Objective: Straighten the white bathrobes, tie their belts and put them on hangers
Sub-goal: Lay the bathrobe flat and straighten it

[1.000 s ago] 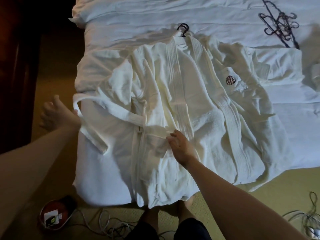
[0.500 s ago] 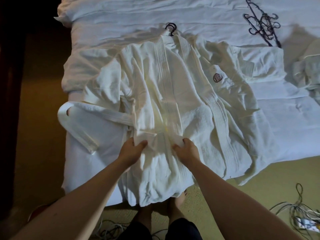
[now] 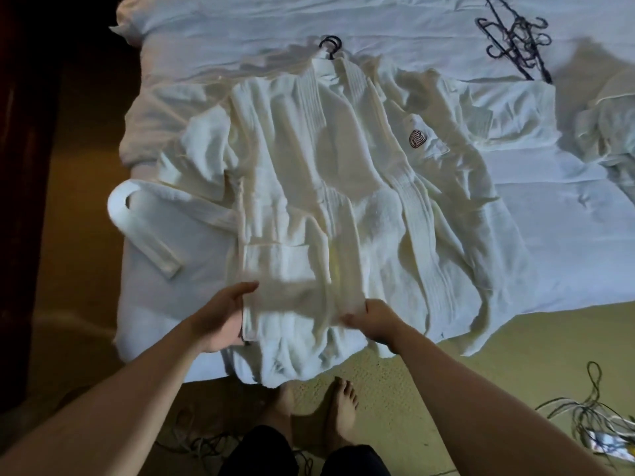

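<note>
While crumpled on the bed (image 3: 206,56), terry bathrobe (image 3: 326,187) lies ridged.

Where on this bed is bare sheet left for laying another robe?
Bare white bed sheet lies right of the spread white bathrobe, below the crumpled white cloth. Another strip runs between the robe's collar and the black hanger pile. The near left edge is crowded by the white belt.

Bare forearms, no sleeves — bare feet (image 3: 319,412), dark trousers (image 3: 302,456) at the knees

A bed (image 3: 378,25) in rumpled white sheets stands on tan carpet (image 3: 481,365) (loose cables (image 3: 591,407) at right).
</note>
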Demonstrator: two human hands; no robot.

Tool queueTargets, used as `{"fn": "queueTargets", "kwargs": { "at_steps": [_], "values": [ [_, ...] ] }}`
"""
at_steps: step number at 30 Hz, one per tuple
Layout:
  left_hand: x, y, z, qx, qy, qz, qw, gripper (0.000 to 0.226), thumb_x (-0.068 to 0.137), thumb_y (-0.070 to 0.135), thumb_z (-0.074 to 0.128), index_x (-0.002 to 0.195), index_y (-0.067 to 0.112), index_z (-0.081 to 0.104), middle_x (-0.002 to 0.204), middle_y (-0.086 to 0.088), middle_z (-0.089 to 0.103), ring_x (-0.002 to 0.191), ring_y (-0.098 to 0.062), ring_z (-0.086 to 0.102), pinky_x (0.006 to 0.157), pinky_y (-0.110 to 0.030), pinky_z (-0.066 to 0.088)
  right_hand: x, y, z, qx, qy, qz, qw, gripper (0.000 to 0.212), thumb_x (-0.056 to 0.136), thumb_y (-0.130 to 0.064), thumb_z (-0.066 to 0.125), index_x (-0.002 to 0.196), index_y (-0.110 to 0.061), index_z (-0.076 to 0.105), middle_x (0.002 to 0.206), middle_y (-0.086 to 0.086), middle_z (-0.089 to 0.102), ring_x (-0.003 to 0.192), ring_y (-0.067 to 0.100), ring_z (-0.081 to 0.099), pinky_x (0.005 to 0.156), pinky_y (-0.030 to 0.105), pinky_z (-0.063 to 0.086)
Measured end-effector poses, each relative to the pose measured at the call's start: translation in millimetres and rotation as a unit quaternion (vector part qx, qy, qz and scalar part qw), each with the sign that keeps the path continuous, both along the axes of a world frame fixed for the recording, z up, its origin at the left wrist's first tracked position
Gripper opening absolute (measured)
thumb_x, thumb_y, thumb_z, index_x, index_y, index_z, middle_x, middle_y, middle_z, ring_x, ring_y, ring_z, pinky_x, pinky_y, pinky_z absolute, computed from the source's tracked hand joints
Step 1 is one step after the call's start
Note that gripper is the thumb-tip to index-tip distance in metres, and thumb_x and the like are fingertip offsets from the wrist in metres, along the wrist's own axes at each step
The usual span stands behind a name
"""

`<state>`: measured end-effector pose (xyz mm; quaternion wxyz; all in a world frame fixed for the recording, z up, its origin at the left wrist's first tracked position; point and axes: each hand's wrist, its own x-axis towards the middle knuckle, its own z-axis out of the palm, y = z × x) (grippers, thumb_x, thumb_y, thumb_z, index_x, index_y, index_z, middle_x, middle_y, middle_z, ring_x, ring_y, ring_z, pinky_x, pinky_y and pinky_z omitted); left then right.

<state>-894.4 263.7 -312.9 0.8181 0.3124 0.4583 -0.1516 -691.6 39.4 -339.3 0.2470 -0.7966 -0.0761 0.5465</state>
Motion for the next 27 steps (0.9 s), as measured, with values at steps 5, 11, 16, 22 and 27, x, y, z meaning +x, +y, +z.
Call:
{"fn": "queueTargets", "kwargs": {
  "at_steps": [5,11,16,22,27],
  "values": [
    [-16.8,-16.9,1.9,0.045,0.003,0.087,0.995,0.043,0.099,0.035,0.039,0.120,0.017,0.072,0.117,-0.014,0.072,0.103,-0.040,0.070,0.096,-0.055,0.045,13.4,-22.4,23.6,0.035,-0.145,-0.071,0.986,0.015,0.099,-0.021,0.059,0.102,-0.008,0.065,0.085,0.001,0.064,0.082,0.023,0.063,0.061,0.025,0.047],
    [-18.1,-30.9,-10.3,0.116,0.037,0.098,0.988,0.030,0.097,0.033,0.055,0.121,0.019,0.065,0.119,-0.010,0.072,0.106,-0.029,0.070,0.096,-0.048,0.048,46.1,-54.7,32.8,0.021,-0.250,-0.117,0.961,0.026,0.097,-0.033,0.061,0.102,-0.008,0.066,0.092,0.007,0.065,0.092,0.031,0.062,0.076,0.034,0.046],
    [-21.3,-91.7,-32.1,0.259,0.103,-0.019,0.960,0.011,0.098,0.031,0.064,0.103,0.022,0.068,0.106,-0.005,0.075,0.104,-0.026,0.069,0.097,-0.044,0.052,20.2,-74.1,22.7,0.023,-0.081,0.048,0.995,0.046,0.080,-0.034,0.077,0.119,-0.012,0.065,0.106,0.003,0.071,0.098,0.025,0.068,0.089,0.047,0.058],
    [-42.7,-105.3,-25.0,0.439,0.178,0.091,0.876,0.023,0.095,0.033,0.067,0.105,0.013,0.060,0.093,-0.002,0.064,0.081,-0.017,0.060,0.065,-0.034,0.049,14.7,-92.0,21.3,0.066,-0.242,-0.015,0.968,0.016,0.099,-0.023,0.056,0.097,-0.007,0.053,0.083,0.001,0.058,0.084,0.030,0.055,0.066,0.035,0.036],
    [-45.7,-118.9,-38.6,0.457,0.208,0.149,0.852,0.025,0.096,0.031,0.065,0.105,0.009,0.058,0.094,-0.005,0.063,0.089,-0.028,0.061,0.070,-0.038,0.047,11.7,-98.0,12.4,0.046,-0.211,0.039,0.976,0.019,0.100,-0.023,0.057,0.110,-0.007,0.056,0.098,0.006,0.058,0.088,0.027,0.052,0.070,0.032,0.035]
  ]
}}
